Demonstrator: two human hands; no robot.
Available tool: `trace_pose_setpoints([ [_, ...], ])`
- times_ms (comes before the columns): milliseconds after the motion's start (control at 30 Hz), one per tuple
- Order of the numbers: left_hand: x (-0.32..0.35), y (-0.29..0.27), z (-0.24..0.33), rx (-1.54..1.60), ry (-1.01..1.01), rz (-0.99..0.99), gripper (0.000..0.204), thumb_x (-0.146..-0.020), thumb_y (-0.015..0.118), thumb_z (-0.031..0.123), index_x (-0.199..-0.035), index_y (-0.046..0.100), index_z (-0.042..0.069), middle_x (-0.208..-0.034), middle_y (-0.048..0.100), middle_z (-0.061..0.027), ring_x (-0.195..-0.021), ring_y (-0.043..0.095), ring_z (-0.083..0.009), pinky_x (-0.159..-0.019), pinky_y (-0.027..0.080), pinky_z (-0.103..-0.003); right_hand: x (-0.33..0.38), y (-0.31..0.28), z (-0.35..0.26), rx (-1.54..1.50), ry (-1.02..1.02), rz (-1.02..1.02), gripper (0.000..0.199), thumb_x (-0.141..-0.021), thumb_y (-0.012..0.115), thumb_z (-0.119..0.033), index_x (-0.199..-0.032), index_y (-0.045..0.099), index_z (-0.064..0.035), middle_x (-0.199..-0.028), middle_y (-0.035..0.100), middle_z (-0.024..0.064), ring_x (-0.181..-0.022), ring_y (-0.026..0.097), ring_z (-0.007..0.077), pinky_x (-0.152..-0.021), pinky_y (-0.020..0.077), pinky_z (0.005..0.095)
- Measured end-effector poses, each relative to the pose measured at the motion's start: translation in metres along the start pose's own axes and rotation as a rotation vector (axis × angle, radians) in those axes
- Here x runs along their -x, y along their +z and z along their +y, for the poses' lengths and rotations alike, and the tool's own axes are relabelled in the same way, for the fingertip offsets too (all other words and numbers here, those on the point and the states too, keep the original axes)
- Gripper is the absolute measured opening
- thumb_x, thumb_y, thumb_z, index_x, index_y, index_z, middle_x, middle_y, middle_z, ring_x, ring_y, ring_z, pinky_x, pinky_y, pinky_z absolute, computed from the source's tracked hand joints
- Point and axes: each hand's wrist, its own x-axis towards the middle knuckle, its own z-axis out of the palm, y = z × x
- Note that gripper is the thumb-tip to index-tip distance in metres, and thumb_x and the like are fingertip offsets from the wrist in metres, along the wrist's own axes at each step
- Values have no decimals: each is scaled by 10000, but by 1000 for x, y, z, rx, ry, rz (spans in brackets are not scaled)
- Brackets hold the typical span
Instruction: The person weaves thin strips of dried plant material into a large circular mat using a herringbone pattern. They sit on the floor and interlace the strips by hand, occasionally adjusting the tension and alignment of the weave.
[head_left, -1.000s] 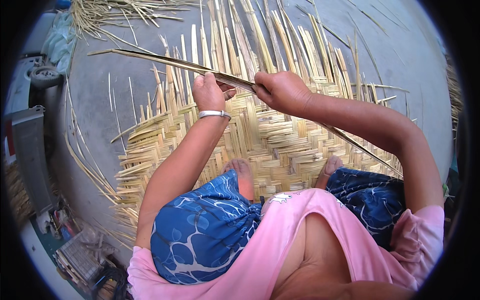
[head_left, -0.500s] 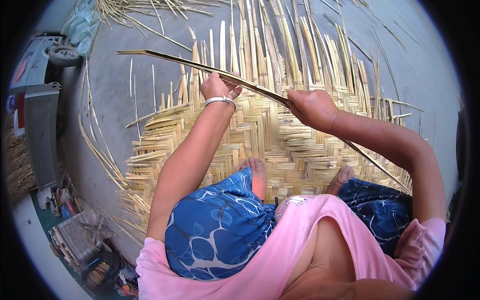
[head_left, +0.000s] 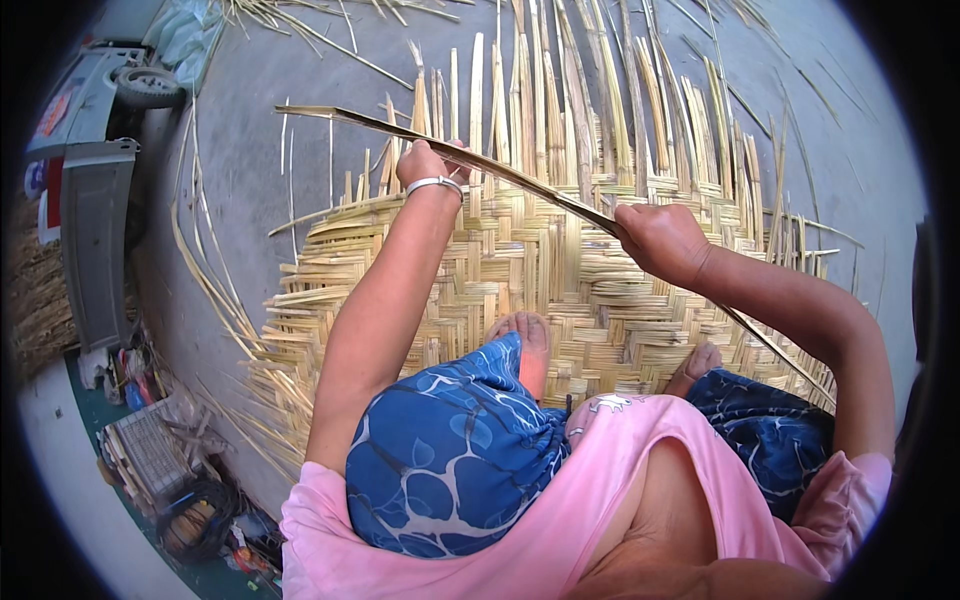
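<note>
A long, split reed strip (head_left: 540,188), pale on one side and dark along its edge, slants over the mat from upper left to lower right. My left hand (head_left: 430,165), with a light bracelet at the wrist, is closed around it near its far left end; some fingers are hidden behind the strip. Farther down its length, my right hand (head_left: 662,240) grips the same strip in a fist. The strip's tail passes beneath my right forearm. Under both hands lies a half-woven reed mat (head_left: 490,262), its loose upright strips (head_left: 545,100) fanning out at the far side.
My feet (head_left: 525,335) stand on the mat's near part. Loose reeds (head_left: 205,240) lie on the grey floor at left, and more (head_left: 300,40) lie at the back. A wheeled cart (head_left: 100,210) stands at far left, with a wire rack (head_left: 150,450) and clutter below it.
My right hand has moved right and slightly nearer along with the strip, and the gap between my hands has widened. Less strip sticks out beyond my left hand. The whole view has shifted slightly.
</note>
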Motion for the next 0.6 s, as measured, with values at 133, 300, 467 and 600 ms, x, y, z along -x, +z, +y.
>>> trace_pose_setpoints([
  [133,-12,-10,1,-76,44,-31,275,-945,335,252,-930,483,21,-826,616,-145,-692,616,-253,-560,520,-383,5,2,7,7,-9,-23,124,-831,523,-187,-823,475,-73,-647,586,126,-570,587,326,-491,459,439],
  [300,-30,-24,6,-51,103,-50,205,-938,388,186,-890,502,22,-759,597,-101,-650,609,-219,-527,518,-354,9,-1,14,-15,-10,-108,140,-845,520,-212,-825,485,-78,-645,590,129,-582,589,330,-514,461,445],
  [467,-32,-34,6,-111,128,-97,128,-901,459,144,-865,503,30,-694,558,-65,-563,590,-191,-468,510,-325,10,-8,19,-74,12,-207,170,-840,534,-246,-812,514,-79,-660,593,137,-620,588,347,-560,463,449],
  [600,-21,-23,4,-184,176,-169,112,-837,518,121,-841,477,16,-651,507,-61,-550,596,-193,-423,513,-287,8,-21,28,-68,90,-278,216,-851,523,-284,-789,551,-78,-685,602,151,-656,590,351,-608,465,459],
])
